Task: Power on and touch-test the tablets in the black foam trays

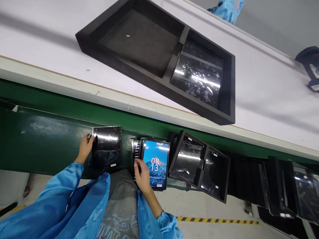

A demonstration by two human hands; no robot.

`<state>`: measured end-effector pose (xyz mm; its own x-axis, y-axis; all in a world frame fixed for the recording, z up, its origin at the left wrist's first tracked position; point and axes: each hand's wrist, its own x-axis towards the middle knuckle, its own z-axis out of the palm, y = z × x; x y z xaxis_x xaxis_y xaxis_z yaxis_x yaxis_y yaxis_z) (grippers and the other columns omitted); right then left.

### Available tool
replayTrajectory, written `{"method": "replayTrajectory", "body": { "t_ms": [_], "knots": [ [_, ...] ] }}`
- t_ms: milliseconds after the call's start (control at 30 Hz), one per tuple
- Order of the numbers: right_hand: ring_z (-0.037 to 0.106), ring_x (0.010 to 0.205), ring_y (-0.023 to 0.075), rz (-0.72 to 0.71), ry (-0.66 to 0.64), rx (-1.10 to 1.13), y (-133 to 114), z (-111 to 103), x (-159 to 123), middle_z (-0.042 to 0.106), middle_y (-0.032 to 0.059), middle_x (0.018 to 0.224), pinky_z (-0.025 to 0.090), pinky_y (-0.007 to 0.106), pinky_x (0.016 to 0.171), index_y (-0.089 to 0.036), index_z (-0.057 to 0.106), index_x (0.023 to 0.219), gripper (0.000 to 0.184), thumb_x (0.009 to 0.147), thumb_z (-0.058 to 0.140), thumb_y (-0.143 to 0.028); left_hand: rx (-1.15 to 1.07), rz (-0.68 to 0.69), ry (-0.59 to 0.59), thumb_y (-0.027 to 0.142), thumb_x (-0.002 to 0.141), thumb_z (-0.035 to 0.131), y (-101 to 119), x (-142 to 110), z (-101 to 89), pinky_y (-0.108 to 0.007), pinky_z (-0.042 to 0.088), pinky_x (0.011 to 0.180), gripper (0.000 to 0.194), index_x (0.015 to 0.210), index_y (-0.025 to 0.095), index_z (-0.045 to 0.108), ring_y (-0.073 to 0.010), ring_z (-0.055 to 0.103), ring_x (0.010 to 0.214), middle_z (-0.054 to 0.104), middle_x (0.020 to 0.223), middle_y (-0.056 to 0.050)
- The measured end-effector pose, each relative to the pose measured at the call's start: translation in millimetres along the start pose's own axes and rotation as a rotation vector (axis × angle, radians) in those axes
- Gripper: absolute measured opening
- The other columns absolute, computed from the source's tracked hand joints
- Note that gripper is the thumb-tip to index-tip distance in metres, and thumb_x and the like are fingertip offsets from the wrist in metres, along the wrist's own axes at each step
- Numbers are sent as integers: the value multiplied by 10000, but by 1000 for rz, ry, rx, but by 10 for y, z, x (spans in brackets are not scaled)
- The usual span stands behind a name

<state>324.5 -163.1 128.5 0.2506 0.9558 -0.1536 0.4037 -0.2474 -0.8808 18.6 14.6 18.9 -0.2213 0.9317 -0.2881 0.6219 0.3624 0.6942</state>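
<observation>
Two hands work the green belt (45, 139): our right hand (142, 175) grasps the lit tablet (156, 164) by its left edge, fingers curled round it. Our left hand (85, 147) grips the left edge of the dark bagged tablet (106, 147). Beyond the fingertips, a black foam tray (159, 56) sits on the white desk (261, 93).

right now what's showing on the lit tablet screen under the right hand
A blue sky over a reddish snow-capped mountain with white digits, on the lit rectangular tablet; the head view shows it.
</observation>
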Motion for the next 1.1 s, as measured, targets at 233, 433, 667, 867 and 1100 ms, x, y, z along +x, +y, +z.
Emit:
{"method": "replayTrajectory", "body": {
  "t_ms": [233,433,667,867,1100],
  "knots": [
    [650,1112,245,135,-231,-22,-19,562,353,659,137,1241,497,408,996,-169,605,1288,405,931,515,-337,-128,-180,-150,466,802,545,-535,-806,9,-415,394,1115,421,1074,172,677,-296,568,1249,667,1260,-139],
    [480,1362,299,380,-338,-24,317,930,511,536,154,1439,342,458,1149,-159,498,1421,628,831,652,-309,-186,-304,-127,446,804,546,-513,-685,48,-428,427,1072,348,945,168,702,-317,606,1185,708,1157,-146],
    [658,1105,236,544,-405,257,500,1135,526,719,39,1143,498,398,977,-244,628,1241,438,810,669,-312,-271,-379,-145,474,756,552,-480,-586,-22,-374,532,860,356,794,157,711,-294,675,948,747,888,-112],
    [661,1014,238,627,-326,149,543,1193,517,717,49,989,480,347,925,-187,655,983,236,791,660,-324,-325,-468,-142,459,747,571,-428,-701,25,-346,529,752,348,763,138,704,-279,676,836,732,789,-110],
    [659,1032,252,652,-226,-7,481,1220,508,705,95,1026,476,360,915,-187,600,1100,332,930,470,-440,-376,-563,-124,395,775,549,-320,-920,53,-342,547,702,281,788,147,680,-264,690,777,726,785,-112]
  ]
}}
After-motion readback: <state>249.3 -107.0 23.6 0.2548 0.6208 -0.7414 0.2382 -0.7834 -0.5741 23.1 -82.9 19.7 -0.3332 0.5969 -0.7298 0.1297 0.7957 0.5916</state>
